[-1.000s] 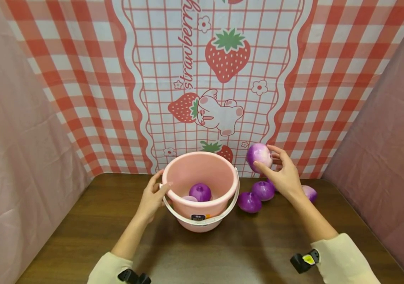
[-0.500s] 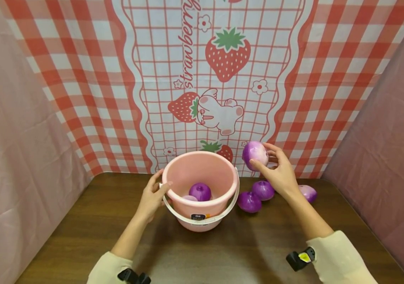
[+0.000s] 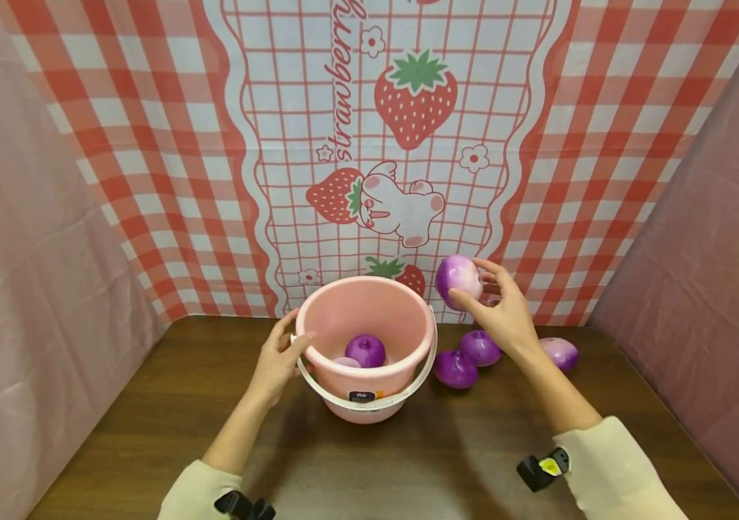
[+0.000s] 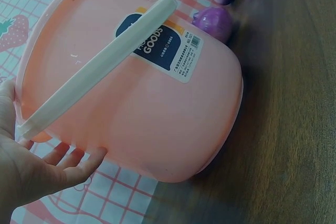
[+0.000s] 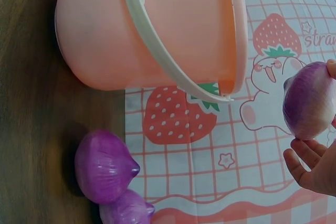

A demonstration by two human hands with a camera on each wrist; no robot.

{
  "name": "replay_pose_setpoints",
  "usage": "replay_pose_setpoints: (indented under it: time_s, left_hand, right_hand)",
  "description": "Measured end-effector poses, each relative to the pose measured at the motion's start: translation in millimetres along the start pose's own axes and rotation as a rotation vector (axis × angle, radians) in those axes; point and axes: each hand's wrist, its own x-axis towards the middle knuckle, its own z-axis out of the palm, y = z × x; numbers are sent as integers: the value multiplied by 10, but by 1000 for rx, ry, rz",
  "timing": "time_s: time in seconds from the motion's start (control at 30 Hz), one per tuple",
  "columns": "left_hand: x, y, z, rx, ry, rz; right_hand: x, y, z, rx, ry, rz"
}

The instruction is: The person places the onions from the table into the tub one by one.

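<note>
A pink bucket [image 3: 369,390] with a white handle [image 4: 105,66] stands on the table. My left hand [image 3: 278,361] grips its left side, thumb at the rim and the other fingers along the outer wall. Inside the bucket lie a purple onion [image 3: 365,352] and a paler one [image 3: 347,362], partly hidden by the front rim. My right hand [image 3: 506,310] holds a purple-and-white onion [image 3: 456,280] between thumb and fingers, raised to the right of the bucket, slightly above rim height. In the right wrist view, that onion [image 5: 308,100] is at the right edge.
Two purple onions, one nearer [image 3: 456,369] and one just behind it [image 3: 480,348], lie right of the bucket. Another pale purple onion [image 3: 560,354] rests beyond my right forearm. A strawberry-print cloth [image 3: 369,144] hangs behind the brown wooden table [image 3: 343,469].
My right hand has moved left and slightly up with the onion, closer to the bucket. The left hand and the bucket have stayed in place.
</note>
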Motion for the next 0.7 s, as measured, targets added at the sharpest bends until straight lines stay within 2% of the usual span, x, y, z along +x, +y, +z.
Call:
replay_pose_setpoints:
  time_s: [0.7]
  left_hand:
    - [-3, -5, 6, 9, 2, -2]
  right_hand:
    - [1, -48, 111, -11, -11, -11]
